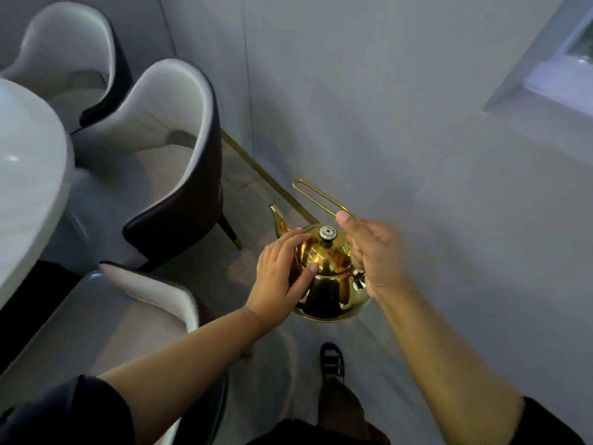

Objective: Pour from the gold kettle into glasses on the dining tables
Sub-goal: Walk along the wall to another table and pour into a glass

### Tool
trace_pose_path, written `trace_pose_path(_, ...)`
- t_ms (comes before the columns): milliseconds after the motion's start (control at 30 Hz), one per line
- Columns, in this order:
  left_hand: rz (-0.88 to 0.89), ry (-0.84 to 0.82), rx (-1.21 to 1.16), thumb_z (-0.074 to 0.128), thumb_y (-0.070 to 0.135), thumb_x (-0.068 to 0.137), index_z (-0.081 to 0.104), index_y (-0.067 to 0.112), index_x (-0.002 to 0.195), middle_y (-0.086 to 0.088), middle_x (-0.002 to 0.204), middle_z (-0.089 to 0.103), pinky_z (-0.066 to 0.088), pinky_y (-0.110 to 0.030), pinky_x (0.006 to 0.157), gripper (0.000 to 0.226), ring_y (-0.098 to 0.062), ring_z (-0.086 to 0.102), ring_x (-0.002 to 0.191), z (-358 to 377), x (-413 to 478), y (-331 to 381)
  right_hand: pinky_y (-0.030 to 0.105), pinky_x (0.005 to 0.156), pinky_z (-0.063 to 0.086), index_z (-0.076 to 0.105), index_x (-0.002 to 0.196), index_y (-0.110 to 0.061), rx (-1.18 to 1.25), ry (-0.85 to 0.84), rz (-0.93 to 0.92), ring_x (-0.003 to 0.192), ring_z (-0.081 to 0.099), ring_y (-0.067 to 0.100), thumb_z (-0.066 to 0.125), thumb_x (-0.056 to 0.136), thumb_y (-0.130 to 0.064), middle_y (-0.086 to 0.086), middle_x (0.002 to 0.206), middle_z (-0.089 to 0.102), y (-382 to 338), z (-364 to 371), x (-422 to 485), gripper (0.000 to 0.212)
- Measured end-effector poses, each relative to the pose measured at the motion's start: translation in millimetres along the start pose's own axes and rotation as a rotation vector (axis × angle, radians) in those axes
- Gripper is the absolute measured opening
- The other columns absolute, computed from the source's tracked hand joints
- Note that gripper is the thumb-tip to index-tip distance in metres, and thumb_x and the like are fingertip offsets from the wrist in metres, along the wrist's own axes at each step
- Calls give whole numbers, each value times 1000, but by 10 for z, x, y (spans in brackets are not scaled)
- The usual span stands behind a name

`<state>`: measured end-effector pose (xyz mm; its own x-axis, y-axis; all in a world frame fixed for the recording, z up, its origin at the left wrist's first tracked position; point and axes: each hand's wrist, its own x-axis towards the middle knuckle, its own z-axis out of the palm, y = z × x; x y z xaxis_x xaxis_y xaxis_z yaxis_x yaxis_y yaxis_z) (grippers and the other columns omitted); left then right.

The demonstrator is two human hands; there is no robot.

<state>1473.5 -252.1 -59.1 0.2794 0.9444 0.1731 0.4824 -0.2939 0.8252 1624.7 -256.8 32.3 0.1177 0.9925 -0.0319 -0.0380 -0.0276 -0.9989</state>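
Your right hand (375,255) is clamped on the gold kettle (324,284) by its handle (316,195), held over the floor (369,342) beside the bench (29,175). Your left hand (282,271) rests flat-fingered on its side. Risk: a swing at the handle could spill from the spout (277,216).

Right hand (373,255) grips gold kettle (324,284) handle; left hand (282,271) flat against body.

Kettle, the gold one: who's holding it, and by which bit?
The right hand grips the gold kettle by its thin looped handle. The left hand only rests straight fingers on the kettle's side.
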Motion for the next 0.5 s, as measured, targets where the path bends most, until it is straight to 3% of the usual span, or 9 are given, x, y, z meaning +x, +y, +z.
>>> trace_pose_path(233, -145, 208, 18, 40, 59, 86, 35, 39, 133, 24, 138, 31, 26, -46, 113, 51, 1, 22, 132, 58, 780, -210, 14, 40, 30, 42, 36, -23, -21, -277, -3, 32, 27, 3, 61, 90, -22, -11, 34, 32, 37, -14, 1198, 57)
trace_pose_path(500, -345, 436, 38, 40, 58, 87, 32, 40, 134, 23, 140, 28, 25, -48, 114, 52, -5, 26, 135, -214, 1459, -560, 14, 40, 30, 42, 40, -22, -22, -611, 29, 33, 28, 3, 63, 86, -27, -10, 37, 33, 102, 518, 2436, 51)
